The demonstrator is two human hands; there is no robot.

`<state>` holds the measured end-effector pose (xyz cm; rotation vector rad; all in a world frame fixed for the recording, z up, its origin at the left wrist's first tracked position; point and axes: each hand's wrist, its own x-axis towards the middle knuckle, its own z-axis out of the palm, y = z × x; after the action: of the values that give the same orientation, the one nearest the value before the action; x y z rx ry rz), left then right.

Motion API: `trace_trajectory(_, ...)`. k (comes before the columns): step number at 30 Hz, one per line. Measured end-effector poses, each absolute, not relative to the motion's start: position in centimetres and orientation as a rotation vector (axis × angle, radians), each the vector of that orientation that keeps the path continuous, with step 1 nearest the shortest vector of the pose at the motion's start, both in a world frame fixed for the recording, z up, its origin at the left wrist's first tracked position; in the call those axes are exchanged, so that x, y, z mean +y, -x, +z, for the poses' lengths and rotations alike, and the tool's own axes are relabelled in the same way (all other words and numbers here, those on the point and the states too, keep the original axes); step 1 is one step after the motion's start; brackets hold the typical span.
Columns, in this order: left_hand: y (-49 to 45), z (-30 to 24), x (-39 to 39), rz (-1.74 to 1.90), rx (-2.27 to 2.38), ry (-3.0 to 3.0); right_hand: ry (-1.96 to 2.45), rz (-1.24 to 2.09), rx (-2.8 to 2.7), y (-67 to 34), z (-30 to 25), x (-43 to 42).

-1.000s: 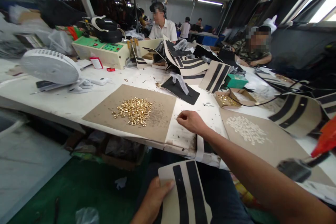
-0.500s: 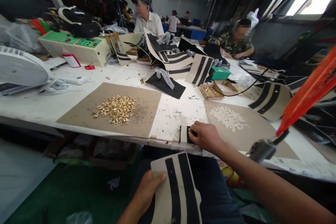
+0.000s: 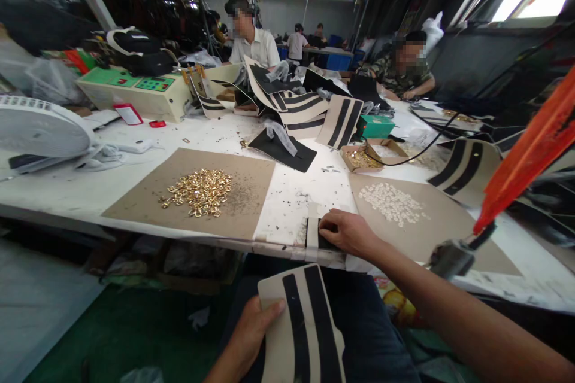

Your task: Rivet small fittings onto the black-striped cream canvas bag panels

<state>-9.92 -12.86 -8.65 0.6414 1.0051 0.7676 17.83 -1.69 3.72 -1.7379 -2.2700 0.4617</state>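
My left hand (image 3: pixel 251 332) is closed on the left edge of a beige panel with two black stripes (image 3: pixel 300 317), thumb on its face, above my lap. At the table's front edge, my right hand (image 3: pixel 350 232) is pinched, its fingertips over a small dark pad (image 3: pixel 330 238) fixed with pale tape (image 3: pixel 313 230). Whatever sits between those fingertips is too small to make out. Left of it, a pile of gold metal buckles (image 3: pixel 200 191) lies on a brown board (image 3: pixel 148 191). Small whitish pieces (image 3: pixel 390 203) are spread on another brown board (image 3: pixel 467 239) to the right.
More striped panels (image 3: pixel 305 111) are heaped at the back. A black panel (image 3: pixel 283 149) lies before them, beside a box of small gold parts (image 3: pixel 359 158). A fan (image 3: pixel 40 125) stands left, and an orange-wrapped tool (image 3: pixel 521 161) hangs at right. Co-workers (image 3: pixel 254 42) sit beyond.
My right hand has shifted slightly left over the pad; a small gold glint at its fingertips no longer shows. The left hand keeps the panel nearly still. The camera view has turned slightly.
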Motion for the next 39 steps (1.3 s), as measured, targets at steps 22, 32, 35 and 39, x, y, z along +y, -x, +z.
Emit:
trace_trajectory(22,9.9,-8.7,-13.0,0.758,1.059,-0.639,1.746,0.553,-2.212,-18.8,2.7,-1.2)
trace_trajectory(32,9.9,-2.6,-12.7,0.752,1.168,-0.648,1.604,0.858,-1.6,-20.3,3.3,-4.0)
trace_trajectory(35,9.9,-0.7,-12.2,0.728,1.118,-0.71,1.523,0.899,-1.483,-19.1,3.4,-7.3)
trace_trajectory(39,8.7,1.3,-11.0,0.744,1.001,-0.756,1.423,1.181,-1.36,-17.2,3.6,-10.8)
